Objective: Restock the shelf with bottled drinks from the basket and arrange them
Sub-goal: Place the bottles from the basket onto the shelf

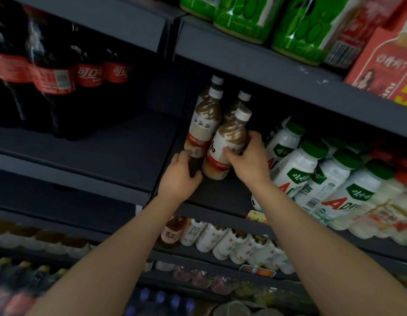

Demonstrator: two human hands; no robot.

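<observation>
Reaching up and forward with both bare forearms toward the dark grey metal shelf (211, 197) at the middle level. Left hand (179, 176) at the foot of the nearer left tan milk-tea bottle with white cap and red-and-white label (203, 131), fingers curled about its dark base, thumb against the barcode patch. Right hand (248, 160) wrapped round the nearer right tan milk-tea bottle of the same kind (225, 147), fingers (255, 139) curving over its far side, thumb pressed on the label's front. Both bottles standing on the shelf, touching side by side, with two more white-capped bottles of that sort (242, 99) lined up directly behind them. Basket out of view.

Just beside the right hand, to its right, a crowd of white plastic bottles with green caps and red lettering (296, 169), standing on the same shelf. To the left, across a dark upright divider, large dark cola bottles with red labels (51, 71) on a neighbouring shelf. Overhead, on the next shelf up, bright green shrink-wrapped packs (248, 17) and a red carton printed with a bottle picture (380, 65). Below, a row of small white bottles with dark calligraphy (220, 240), and further down more blurred bottles in mixed colours, too smeared to name.
</observation>
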